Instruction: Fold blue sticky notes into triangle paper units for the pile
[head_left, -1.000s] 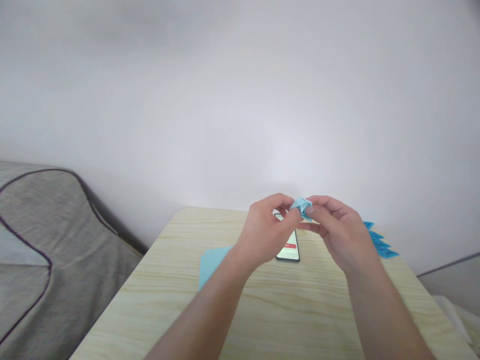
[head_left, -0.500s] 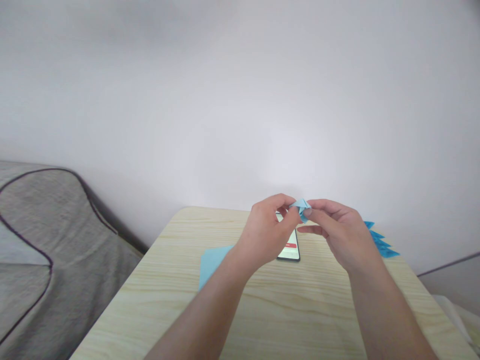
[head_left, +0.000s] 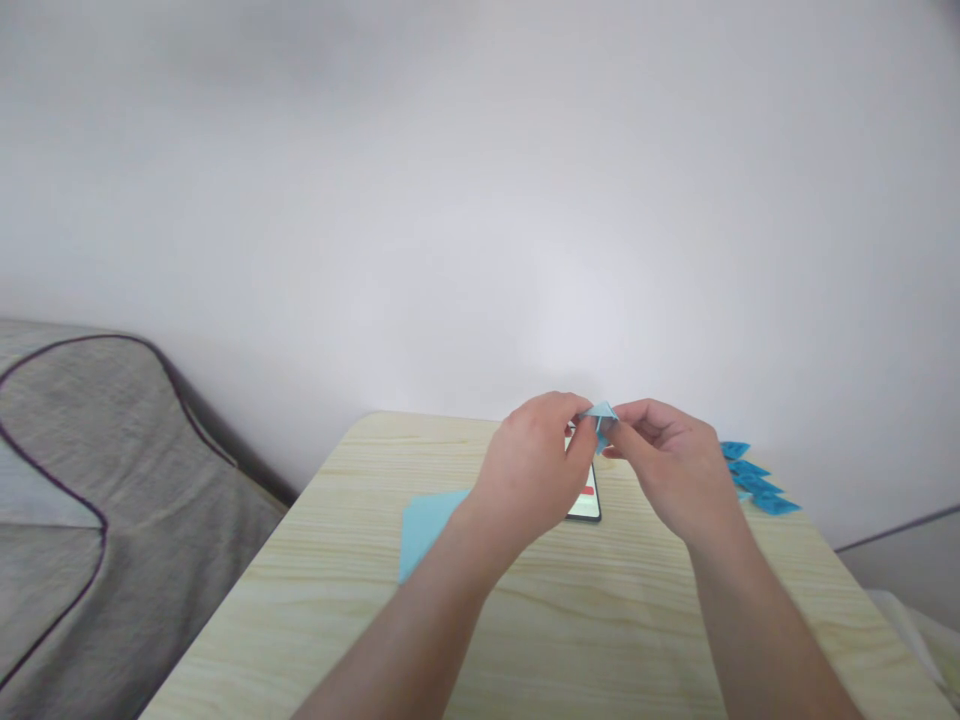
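A small piece of folded light-blue paper (head_left: 602, 411) is held up above the far part of the table, its peak pointing upward. My left hand (head_left: 536, 455) pinches its left side between thumb and fingers. From the right, my right hand (head_left: 667, 460) grips the same paper with thumb and forefinger, the other fingers curled behind. Fingertips cover parts of the folds. Below the hands lies a phone (head_left: 589, 503) with a lit screen, partly hidden by my left hand.
Light-blue paper sheets (head_left: 424, 530) lie on the wooden table (head_left: 585, 620), partly under my left forearm. Several darker blue folded pieces (head_left: 765, 490) sit by the right edge. A white wall (head_left: 480, 200) stands behind; a grey cloth-covered piece of furniture (head_left: 150, 520) is at left.
My right hand has shifted slightly left and its fingers have drawn in closer to the paper. The folded paper has turned a little. More of the blue folded pieces now shows.
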